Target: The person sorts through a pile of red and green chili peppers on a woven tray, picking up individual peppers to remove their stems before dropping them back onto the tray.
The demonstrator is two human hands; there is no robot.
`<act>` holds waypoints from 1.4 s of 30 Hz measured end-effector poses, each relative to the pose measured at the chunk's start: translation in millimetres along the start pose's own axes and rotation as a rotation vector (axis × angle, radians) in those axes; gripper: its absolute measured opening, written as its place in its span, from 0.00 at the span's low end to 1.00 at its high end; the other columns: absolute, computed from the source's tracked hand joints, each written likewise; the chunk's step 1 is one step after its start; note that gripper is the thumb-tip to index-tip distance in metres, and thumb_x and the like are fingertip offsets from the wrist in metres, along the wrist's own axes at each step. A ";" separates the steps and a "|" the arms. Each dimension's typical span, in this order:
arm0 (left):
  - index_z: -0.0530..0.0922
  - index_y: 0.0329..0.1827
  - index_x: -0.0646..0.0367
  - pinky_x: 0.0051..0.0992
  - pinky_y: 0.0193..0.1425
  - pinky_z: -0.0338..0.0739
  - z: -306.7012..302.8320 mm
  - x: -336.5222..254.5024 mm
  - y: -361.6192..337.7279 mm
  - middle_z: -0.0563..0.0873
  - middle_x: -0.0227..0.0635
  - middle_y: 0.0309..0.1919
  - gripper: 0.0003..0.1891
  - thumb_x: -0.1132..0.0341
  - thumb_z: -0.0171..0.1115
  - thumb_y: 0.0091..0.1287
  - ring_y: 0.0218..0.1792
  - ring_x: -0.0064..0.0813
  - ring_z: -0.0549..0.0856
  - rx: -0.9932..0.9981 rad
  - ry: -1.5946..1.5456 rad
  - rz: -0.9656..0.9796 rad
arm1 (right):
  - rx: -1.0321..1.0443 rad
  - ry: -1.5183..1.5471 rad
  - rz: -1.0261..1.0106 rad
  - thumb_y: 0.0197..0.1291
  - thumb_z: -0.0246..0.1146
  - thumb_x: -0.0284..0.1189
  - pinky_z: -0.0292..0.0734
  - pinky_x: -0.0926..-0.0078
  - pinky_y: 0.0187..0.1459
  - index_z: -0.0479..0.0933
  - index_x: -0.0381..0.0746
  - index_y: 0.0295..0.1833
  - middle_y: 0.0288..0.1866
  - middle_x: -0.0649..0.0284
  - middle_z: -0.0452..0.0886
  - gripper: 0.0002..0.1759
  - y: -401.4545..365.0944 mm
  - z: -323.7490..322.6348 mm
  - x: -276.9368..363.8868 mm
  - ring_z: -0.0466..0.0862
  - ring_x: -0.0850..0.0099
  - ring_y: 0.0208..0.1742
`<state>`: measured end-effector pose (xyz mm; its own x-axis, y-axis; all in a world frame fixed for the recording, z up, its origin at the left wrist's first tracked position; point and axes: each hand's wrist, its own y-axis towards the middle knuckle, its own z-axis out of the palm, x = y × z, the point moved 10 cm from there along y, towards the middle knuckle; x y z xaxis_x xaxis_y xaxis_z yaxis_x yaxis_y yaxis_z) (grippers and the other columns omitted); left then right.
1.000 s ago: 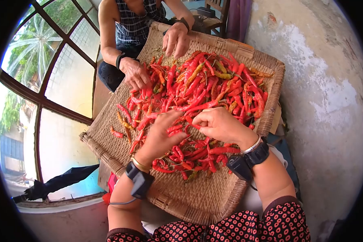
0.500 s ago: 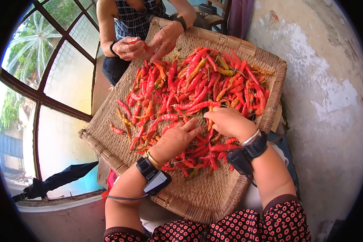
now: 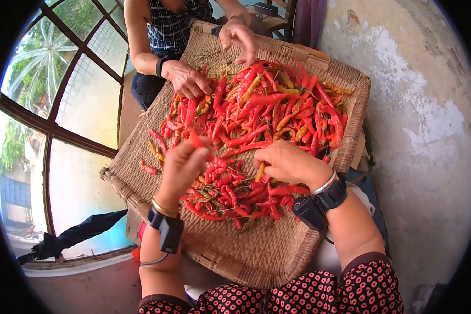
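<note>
Red chili peppers (image 3: 246, 188), a few of them orange or greenish, lie heaped on a woven tray (image 3: 246, 246). My left hand (image 3: 182, 170) is raised over the tray's left part, a little blurred, its fingers closed on a red chili pepper (image 3: 198, 140) that sticks up past the fingertips. On the right side of the heap, my right hand (image 3: 290, 162) bends down with its fingers pinched at an orange chili pepper (image 3: 260, 171). Its fingertips are partly hidden by the back of the hand.
Across the tray, another person's hand (image 3: 187, 78) reaches into the peppers, and their other hand (image 3: 239, 41) hovers above the far edge. A folded dark umbrella (image 3: 83, 233) leans by the window at left. A stained wall (image 3: 418, 131) stands at right.
My left hand has moved left and up off the peppers with a red chili pepper. My right hand has shifted slightly left. The other person's hands have separated, one lowering onto the heap.
</note>
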<state>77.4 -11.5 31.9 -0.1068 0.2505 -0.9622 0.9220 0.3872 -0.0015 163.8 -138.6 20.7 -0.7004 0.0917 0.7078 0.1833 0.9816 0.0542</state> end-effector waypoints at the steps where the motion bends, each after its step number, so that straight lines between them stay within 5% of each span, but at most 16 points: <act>1: 0.77 0.47 0.63 0.16 0.25 0.70 -28.9 2.8 -0.4 0.81 0.25 0.31 0.10 0.71 0.55 0.65 0.22 0.12 0.74 -0.200 -0.092 0.035 | 0.000 0.001 -0.001 0.44 0.57 0.21 0.73 0.67 0.32 0.75 0.37 0.32 0.27 0.54 0.79 0.07 0.2 -1.3 3.5 0.80 0.60 0.30; 4: 0.76 0.47 0.66 0.17 0.25 0.70 -86.2 15.1 -0.4 0.81 0.30 0.29 0.12 0.69 0.57 0.64 0.23 0.14 0.76 -0.500 0.080 0.066 | 0.000 0.206 -0.063 0.49 0.58 0.23 0.72 0.74 0.29 0.75 0.36 0.34 0.24 0.61 0.79 0.05 -0.1 -7.7 20.3 0.79 0.71 0.25; 8: 0.75 0.47 0.67 0.19 0.30 0.72 -115.6 25.2 1.4 0.81 0.37 0.32 0.13 0.68 0.59 0.63 0.27 0.19 0.78 -0.610 0.500 -0.047 | 0.069 0.739 0.093 0.59 0.56 0.28 0.70 0.84 0.26 0.74 0.36 0.36 0.24 0.68 0.77 0.06 -3.5 -8.5 16.9 0.76 0.82 0.24; 10: 0.75 0.48 0.66 0.23 0.35 0.73 -100.4 -10.3 -11.3 0.80 0.42 0.34 0.14 0.68 0.59 0.62 0.32 0.23 0.79 -0.813 0.886 0.317 | 0.090 0.891 0.077 0.61 0.55 0.29 0.71 0.85 0.26 0.74 0.36 0.37 0.24 0.69 0.77 0.08 -4.1 -11.1 20.3 0.76 0.83 0.24; 13: 0.71 0.54 0.65 0.22 0.39 0.73 -32.7 6.4 8.0 0.80 0.33 0.38 0.19 0.64 0.58 0.64 0.35 0.22 0.78 -0.206 0.124 0.088 | 0.070 0.977 0.105 0.64 0.54 0.31 0.71 0.88 0.25 0.73 0.36 0.39 0.25 0.68 0.77 0.09 -3.6 -12.3 16.7 0.76 0.83 0.23; 14: 0.72 0.54 0.64 0.19 0.37 0.73 1.4 13.3 0.2 0.80 0.27 0.39 0.17 0.63 0.56 0.66 0.33 0.18 0.77 -0.036 -0.057 -0.162 | 0.056 1.017 0.070 0.64 0.54 0.32 0.71 0.88 0.26 0.73 0.36 0.40 0.25 0.67 0.77 0.09 -2.2 -12.2 17.4 0.76 0.83 0.24; 19: 0.74 0.51 0.64 0.16 0.29 0.72 78.1 -2.9 -17.2 0.80 0.24 0.33 0.16 0.62 0.55 0.66 0.26 0.13 0.75 0.393 -0.083 0.036 | 0.045 1.113 0.008 0.64 0.54 0.33 0.71 0.88 0.27 0.73 0.37 0.42 0.25 0.67 0.77 0.10 -0.3 -9.5 19.0 0.76 0.83 0.24; 22: 0.77 0.45 0.64 0.15 0.26 0.71 68.7 8.6 -17.0 0.80 0.24 0.27 0.13 0.62 0.55 0.66 0.24 0.12 0.75 0.437 0.017 -0.101 | -0.117 1.097 0.092 0.64 0.54 0.35 0.72 0.86 0.28 0.73 0.36 0.44 0.27 0.67 0.77 0.12 0.8 -23.8 1.5 0.76 0.82 0.24; 24: 0.78 0.40 0.63 0.13 0.24 0.68 29.9 24.2 -11.7 0.80 0.25 0.22 0.10 0.64 0.55 0.66 0.20 0.12 0.74 0.164 -0.181 -0.373 | -0.343 0.775 0.113 0.63 0.55 0.36 0.73 0.85 0.28 0.72 0.35 0.46 0.27 0.67 0.78 0.15 1.7 -40.5 -22.1 0.76 0.83 0.25; 26: 0.77 0.42 0.62 0.12 0.23 0.68 -2.2 34.0 -0.4 0.81 0.28 0.25 0.10 0.64 0.54 0.66 0.19 0.11 0.74 -0.038 -0.476 -0.262 | -0.338 0.565 0.252 0.60 0.58 0.35 0.76 0.75 0.33 0.71 0.36 0.49 0.33 0.61 0.78 0.16 1.9 -32.3 -42.8 0.80 0.72 0.30; 28: 0.72 0.49 0.61 0.13 0.24 0.69 -32.7 46.9 5.4 0.82 0.33 0.32 0.11 0.65 0.51 0.68 0.20 0.13 0.74 -0.345 -0.857 -0.167 | -0.415 -0.156 0.020 0.56 0.59 0.31 0.75 0.64 0.42 0.68 0.38 0.52 0.42 0.55 0.76 0.19 2.1 -38.8 -17.1 0.80 0.58 0.40; 29: 0.69 0.52 0.62 0.15 0.28 0.73 -39.8 50.1 1.5 0.82 0.34 0.38 0.13 0.65 0.51 0.69 0.24 0.13 0.76 -0.424 -0.889 -0.157 | -0.194 -0.059 0.191 0.53 0.58 0.26 0.70 0.60 0.50 0.65 0.39 0.58 0.49 0.50 0.71 0.24 4.3 -23.0 -26.2 0.73 0.50 0.50; 32: 0.71 0.48 0.61 0.16 0.30 0.75 -31.2 70.4 1.4 0.83 0.33 0.36 0.11 0.64 0.51 0.68 0.23 0.16 0.78 -0.408 -0.878 -0.300 | -0.028 -0.196 0.200 0.53 0.56 0.23 0.71 0.59 0.49 0.64 0.40 0.58 0.49 0.51 0.71 0.24 0.6 -1.2 -34.5 0.74 0.52 0.50; 37: 0.53 0.70 0.55 0.20 0.40 0.76 -0.4 29.7 1.4 0.68 0.33 0.61 0.31 0.70 0.55 0.65 0.38 0.20 0.79 -0.244 -0.325 -0.046 | -0.036 -0.211 0.157 0.48 0.54 0.17 0.71 0.58 0.48 0.67 0.38 0.54 0.46 0.54 0.72 0.23 2.2 1.4 -37.9 0.74 0.52 0.49; 40: 0.52 0.70 0.59 0.20 0.42 0.74 -15.9 -2.7 -3.2 0.71 0.37 0.57 0.32 0.74 0.55 0.63 0.41 0.20 0.78 -0.442 -0.219 0.188 | -0.080 -0.251 0.127 0.46 0.54 0.16 0.72 0.60 0.46 0.70 0.37 0.51 0.44 0.54 0.72 0.22 3.1 -5.5 -25.0 0.75 0.53 0.45; 42: 0.55 0.68 0.60 0.19 0.42 0.73 -24.4 16.1 -1.2 0.75 0.35 0.50 0.32 0.76 0.57 0.61 0.40 0.17 0.77 -0.403 -0.162 0.125 | -0.204 -0.082 -0.052 0.45 0.54 0.16 0.74 0.67 0.42 0.73 0.37 0.47 0.41 0.56 0.72 0.19 3.6 -13.0 -4.4 0.76 0.58 0.40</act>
<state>65.5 13.8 23.1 0.0854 0.1879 -0.9785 0.7020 0.6856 0.1929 176.5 -137.7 26.9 -0.7649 0.0637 0.6410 0.2757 0.9317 0.2364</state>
